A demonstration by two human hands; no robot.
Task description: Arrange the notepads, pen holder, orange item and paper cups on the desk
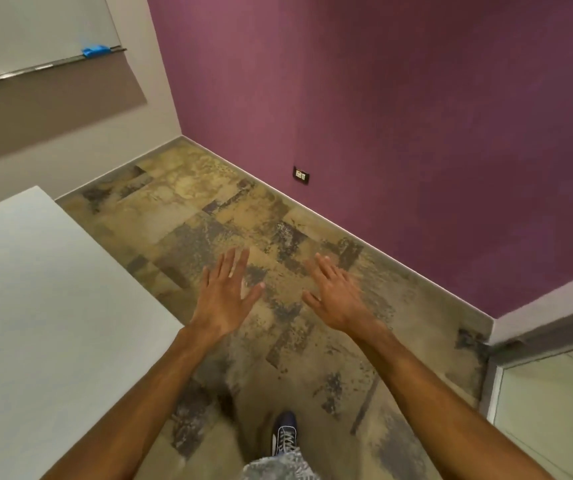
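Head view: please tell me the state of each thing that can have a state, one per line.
Left hand: open, fingers spread, empty, over the floor.
Right hand: open, empty, over the floor.
Desk: visible part bare.
Blue item: lying on the whiteboard ledge.
Shoe: laced, on the floor.

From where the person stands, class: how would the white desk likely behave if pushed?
The desk probably feels stiff and heavy: its top is broad and flat. It would likely drag rather than glide, as the floor looks carpeted. Its legs are hidden, so tipping is unclear.
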